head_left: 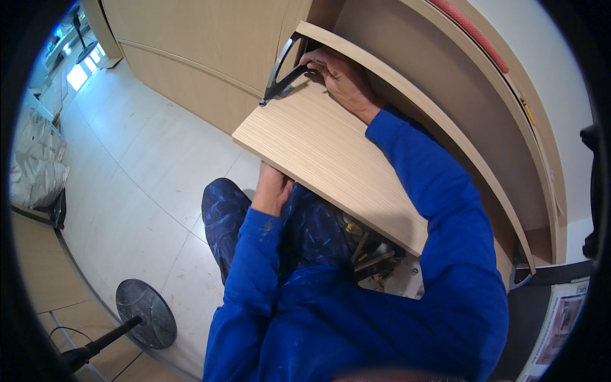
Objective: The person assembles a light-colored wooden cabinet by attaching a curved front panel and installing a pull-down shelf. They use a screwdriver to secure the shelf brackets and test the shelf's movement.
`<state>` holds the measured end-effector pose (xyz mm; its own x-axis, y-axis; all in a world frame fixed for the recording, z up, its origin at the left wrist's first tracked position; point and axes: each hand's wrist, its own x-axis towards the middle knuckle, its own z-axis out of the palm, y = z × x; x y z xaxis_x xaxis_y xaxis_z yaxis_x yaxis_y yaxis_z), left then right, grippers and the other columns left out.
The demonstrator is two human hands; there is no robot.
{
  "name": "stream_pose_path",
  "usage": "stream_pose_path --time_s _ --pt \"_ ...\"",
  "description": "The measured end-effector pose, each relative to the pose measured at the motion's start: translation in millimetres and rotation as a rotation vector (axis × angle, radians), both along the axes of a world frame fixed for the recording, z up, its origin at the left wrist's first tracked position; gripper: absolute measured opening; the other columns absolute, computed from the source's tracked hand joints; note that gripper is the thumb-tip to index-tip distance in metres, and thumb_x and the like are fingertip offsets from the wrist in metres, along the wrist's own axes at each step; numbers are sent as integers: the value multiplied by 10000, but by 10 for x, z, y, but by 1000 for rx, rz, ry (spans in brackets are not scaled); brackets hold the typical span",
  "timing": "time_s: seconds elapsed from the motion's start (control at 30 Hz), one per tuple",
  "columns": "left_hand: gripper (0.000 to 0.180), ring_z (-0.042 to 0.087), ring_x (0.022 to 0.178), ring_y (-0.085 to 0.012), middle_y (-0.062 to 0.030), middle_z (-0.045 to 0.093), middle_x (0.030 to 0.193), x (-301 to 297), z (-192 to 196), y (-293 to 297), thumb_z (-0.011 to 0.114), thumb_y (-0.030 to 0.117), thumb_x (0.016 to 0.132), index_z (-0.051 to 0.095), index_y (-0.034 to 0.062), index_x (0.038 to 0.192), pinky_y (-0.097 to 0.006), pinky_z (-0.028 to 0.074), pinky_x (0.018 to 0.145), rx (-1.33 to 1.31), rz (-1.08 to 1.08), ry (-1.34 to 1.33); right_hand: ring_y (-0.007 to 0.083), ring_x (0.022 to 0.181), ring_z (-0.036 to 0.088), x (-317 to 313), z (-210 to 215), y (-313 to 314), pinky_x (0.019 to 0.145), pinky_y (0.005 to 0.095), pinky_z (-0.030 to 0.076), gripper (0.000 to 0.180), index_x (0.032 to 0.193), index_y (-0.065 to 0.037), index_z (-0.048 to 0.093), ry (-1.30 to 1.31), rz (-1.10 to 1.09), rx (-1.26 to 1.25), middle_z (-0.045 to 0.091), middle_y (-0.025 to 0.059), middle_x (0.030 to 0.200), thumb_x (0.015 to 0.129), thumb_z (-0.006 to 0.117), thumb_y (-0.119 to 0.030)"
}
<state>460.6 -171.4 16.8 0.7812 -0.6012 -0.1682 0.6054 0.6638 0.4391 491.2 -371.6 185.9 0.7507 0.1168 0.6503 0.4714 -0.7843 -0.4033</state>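
A light wood-grain panel (pixel 331 153) sticks out in front of me from a wooden cabinet unit. Near its far left corner stands a black and grey metal bracket (pixel 278 89), with one bar curving up to a raised board (pixel 407 83). My right hand (pixel 344 79) reaches in over the panel, its fingers bent and closed at the inner end of the bracket's dark arm. Below the panel's front edge is my left hand (pixel 273 188); its fingers go out of sight beneath the panel.
Wooden cabinet fronts (pixel 197 51) rise at the far left. A round black stand base (pixel 146 313) rests on the tiled floor (pixel 127 210). White bags (pixel 39 156) lie at the left edge. Tools (pixel 375 254) lie beneath the panel, beside my leg. A red tube (pixel 471 32) lies along the upper ledge.
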Motion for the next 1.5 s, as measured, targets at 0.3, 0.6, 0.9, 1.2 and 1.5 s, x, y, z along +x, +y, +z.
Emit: stream_pose_path --time_s 0.3,0.6,0.9,1.2,1.5 --pt "367 695 1071 -209 -158 692 1198 63 -53 712 492 278 1103 594 -38 1259 -355 587 932 179 18 -109 295 958 677 17 122 170 864 373 536 300 1077 -40 660 -34 -76 -304 664 134 985 843 617 143" --pt "379 674 1026 -177 -112 651 1181 -20 227 234 566 244 1062 545 -42 1309 -320 575 835 236 27 -65 277 1074 718 63 -45 45 909 352 581 222 1169 -17 673 -101 -139 -184 736 140 1108 955 639 32" --pt "328 640 878 -134 -68 666 985 -138 585 696 491 292 1110 629 3 1184 -286 536 761 298 302 -369 237 972 692 6 -16 -17 892 353 535 117 1124 -27 644 30 -114 -89 714 97 1034 1029 600 -79" --pt "230 627 982 -177 -106 659 1069 -200 1665 878 579 196 1066 656 -13 1124 -317 526 810 909 634 -936 231 1015 680 -88 58 19 921 348 527 174 1197 -43 634 55 -66 -26 709 98 1039 1032 597 -86" --pt "566 597 1163 -238 -148 597 1283 -75 1343 527 716 315 987 470 -11 1379 -385 518 979 427 371 -324 205 1063 674 -30 -18 -148 1003 329 554 236 1287 -3 576 57 -11 -159 680 98 1147 1059 548 -59"
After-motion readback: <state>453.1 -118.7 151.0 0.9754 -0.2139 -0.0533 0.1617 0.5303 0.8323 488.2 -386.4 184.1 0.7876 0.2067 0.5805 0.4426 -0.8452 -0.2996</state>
